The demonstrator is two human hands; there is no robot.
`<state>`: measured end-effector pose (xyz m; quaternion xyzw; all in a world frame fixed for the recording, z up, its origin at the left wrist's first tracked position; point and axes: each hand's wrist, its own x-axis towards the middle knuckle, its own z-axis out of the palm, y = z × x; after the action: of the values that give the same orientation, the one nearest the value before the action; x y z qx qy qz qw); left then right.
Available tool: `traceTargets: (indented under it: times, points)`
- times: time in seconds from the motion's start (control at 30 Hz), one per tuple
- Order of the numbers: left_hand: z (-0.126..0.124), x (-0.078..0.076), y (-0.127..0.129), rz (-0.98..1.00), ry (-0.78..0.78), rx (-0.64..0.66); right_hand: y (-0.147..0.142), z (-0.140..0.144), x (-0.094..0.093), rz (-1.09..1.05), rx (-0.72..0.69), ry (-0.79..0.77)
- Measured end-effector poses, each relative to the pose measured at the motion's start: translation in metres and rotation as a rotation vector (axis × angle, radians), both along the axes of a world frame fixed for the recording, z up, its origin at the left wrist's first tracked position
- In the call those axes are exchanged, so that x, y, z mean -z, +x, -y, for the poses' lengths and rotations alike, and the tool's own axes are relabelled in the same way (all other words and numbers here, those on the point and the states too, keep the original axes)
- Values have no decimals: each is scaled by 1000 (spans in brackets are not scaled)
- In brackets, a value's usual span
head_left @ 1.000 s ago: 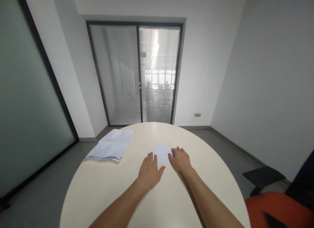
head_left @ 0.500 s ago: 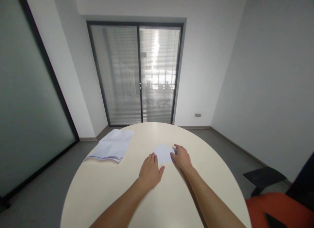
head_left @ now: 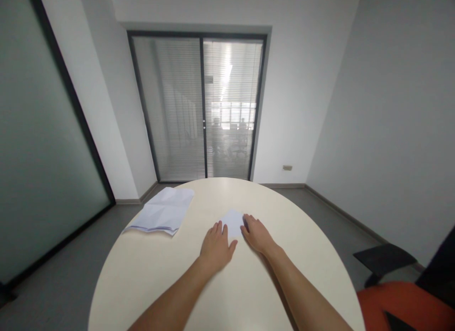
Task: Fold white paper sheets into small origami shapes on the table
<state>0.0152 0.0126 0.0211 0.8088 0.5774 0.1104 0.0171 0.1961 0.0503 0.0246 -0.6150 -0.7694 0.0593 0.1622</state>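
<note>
A small white piece of folded paper (head_left: 232, 222) lies on the round table between my two hands. My left hand (head_left: 216, 245) rests flat at its left edge, fingers stretched forward and thumb spread out to the right, so it is open. At the paper's right edge is my right hand (head_left: 258, 234), its fingers bent and its thumb near the index finger. It seems to grip that edge, which the fingers partly hide.
Larger creased white sheets (head_left: 161, 210) lie layered at the left rim of the cream table (head_left: 302, 274). An orange chair (head_left: 401, 302) with a black armrest stands at the right. Beyond the table is a glass partition (head_left: 170, 113) with blinds.
My right hand has shifted a little to the left, and less of the paper's right side shows now. The left hand has hardly moved.
</note>
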Motion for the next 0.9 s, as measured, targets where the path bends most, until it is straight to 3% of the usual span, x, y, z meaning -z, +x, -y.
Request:
traceTargets:
  times: [0.13, 0.3, 0.47, 0.7, 0.9]
  points:
    - [-5, 1, -5, -4, 16, -38, -4, 1, 2, -18, -69, -15]
    - [-8, 3, -6, -5, 39, -37, 1, -3, 4, -55, 1, 5]
    - [-10, 7, -6, -4, 40, -30, 0, 0, 5, -16, -122, -40]
    - [-16, 6, -13, 25, 14, -10, -1, 8, -2, 4, -177, -156]
    - [-17, 3, -18, 43, 6, 11, 1, 8, -5, -7, -181, -167]
